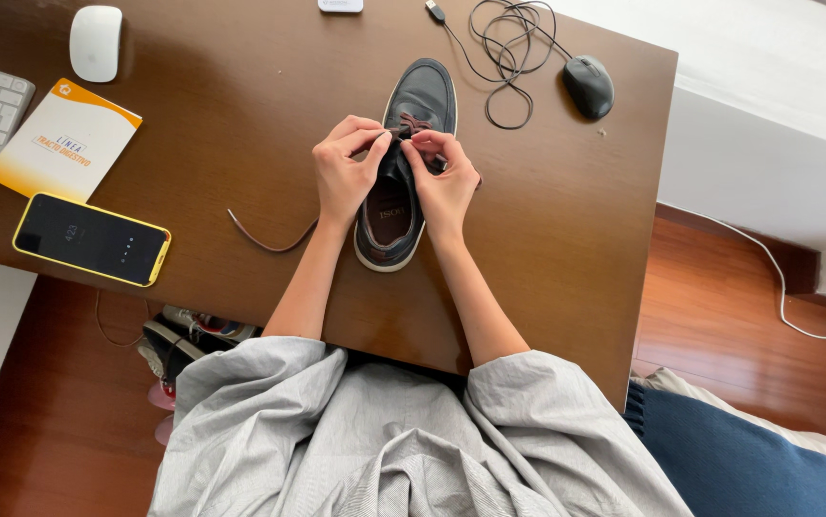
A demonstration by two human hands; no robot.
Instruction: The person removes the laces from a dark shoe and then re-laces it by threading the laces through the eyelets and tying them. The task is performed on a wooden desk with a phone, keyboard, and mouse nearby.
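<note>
Head view shows your left hand (344,170) and right hand (443,182) meeting over the shoe (405,163) at frame centre, each pinching the dark red lace (413,124) near the upper eyelets, fingertips almost touching. The shoe lies flat on the desk (547,249), toe pointing to the top of the frame. A loose lace end (269,239) trails left of the shoe, under your left wrist. I judge that a hard tug could drag that end through the eyelets, or slide the shoe, since nothing pins it down. Further out: phone (92,239) and booklet (66,142) lower and upper left, black mouse (589,86) with its tangled cable (504,48) upper right.
</note>
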